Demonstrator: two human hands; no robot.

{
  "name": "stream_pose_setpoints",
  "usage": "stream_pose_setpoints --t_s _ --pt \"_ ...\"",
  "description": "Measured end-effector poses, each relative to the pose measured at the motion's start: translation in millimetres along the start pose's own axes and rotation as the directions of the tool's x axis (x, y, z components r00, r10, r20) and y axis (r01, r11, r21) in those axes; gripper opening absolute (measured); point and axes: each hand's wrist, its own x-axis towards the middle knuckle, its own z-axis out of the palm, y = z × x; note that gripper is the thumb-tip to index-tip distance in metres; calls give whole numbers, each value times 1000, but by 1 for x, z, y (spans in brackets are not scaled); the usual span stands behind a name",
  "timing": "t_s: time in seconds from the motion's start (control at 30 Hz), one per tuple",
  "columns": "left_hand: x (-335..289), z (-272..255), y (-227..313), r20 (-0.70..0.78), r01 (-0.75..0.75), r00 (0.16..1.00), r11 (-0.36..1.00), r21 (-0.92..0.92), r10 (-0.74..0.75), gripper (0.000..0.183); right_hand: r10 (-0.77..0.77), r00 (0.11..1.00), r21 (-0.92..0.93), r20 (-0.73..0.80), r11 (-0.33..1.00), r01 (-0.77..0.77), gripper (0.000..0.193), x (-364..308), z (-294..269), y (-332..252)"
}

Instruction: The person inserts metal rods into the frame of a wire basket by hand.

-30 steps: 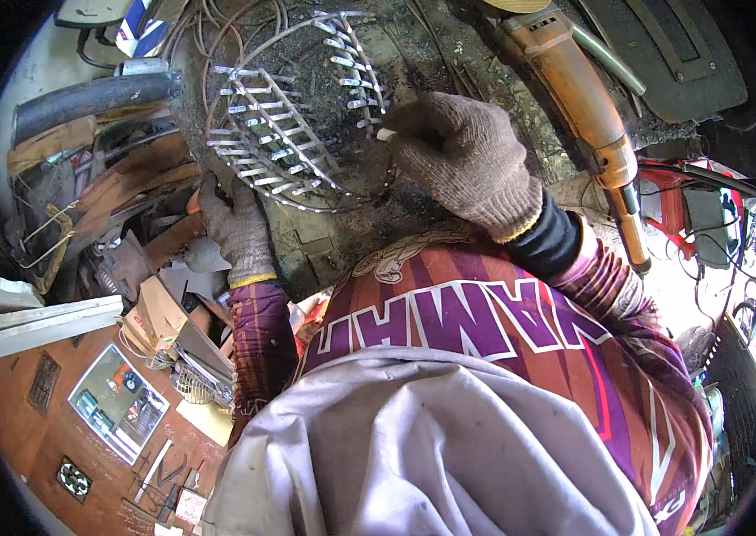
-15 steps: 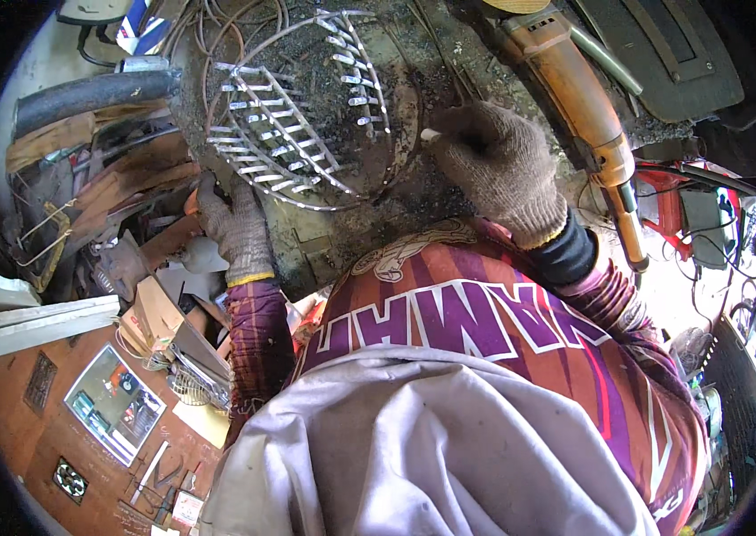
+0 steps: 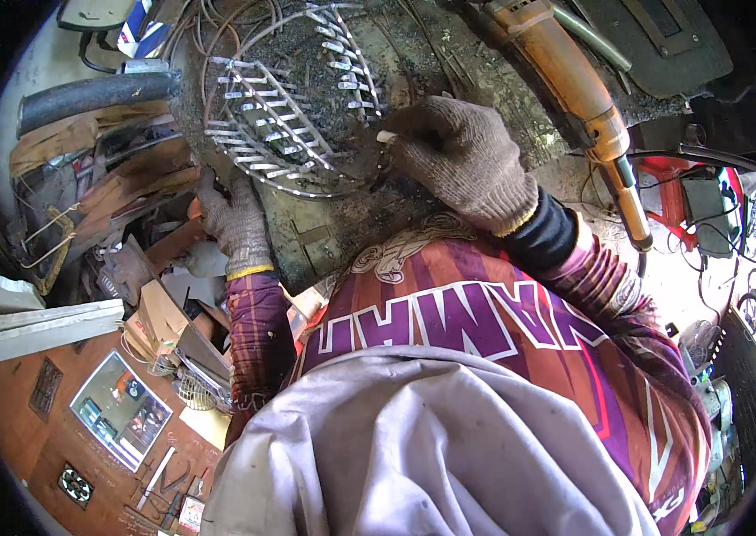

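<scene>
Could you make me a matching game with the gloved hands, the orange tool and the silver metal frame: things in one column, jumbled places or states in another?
Things
1. Left hand in a grey-brown knitted glove
2. Right hand in a matching knitted glove
3. Long orange cylindrical power tool
4. Curved silver metal frame with rows of short bars

Places or states
A. Upper right of the view
B. Curled, with a small pale tip showing
C. On the grimy bench top, ahead of the left hand
D. At the bench's left edge

Pairs: 1-D, 2-B, 3-A, 4-C
</scene>
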Motion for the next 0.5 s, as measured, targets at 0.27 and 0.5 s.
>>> stream_pose_setpoints --t_s 0.27,0.5 --pt "1 -4 5 85 96 992 995 -34 -93 59 -4 997 -101 -71 995 -3 25 -1 6 1" --pt "0 -4 6 89 51 995 999 -7 -50 61 60 993 -19 -100 998 -63 28 -8 1 3"
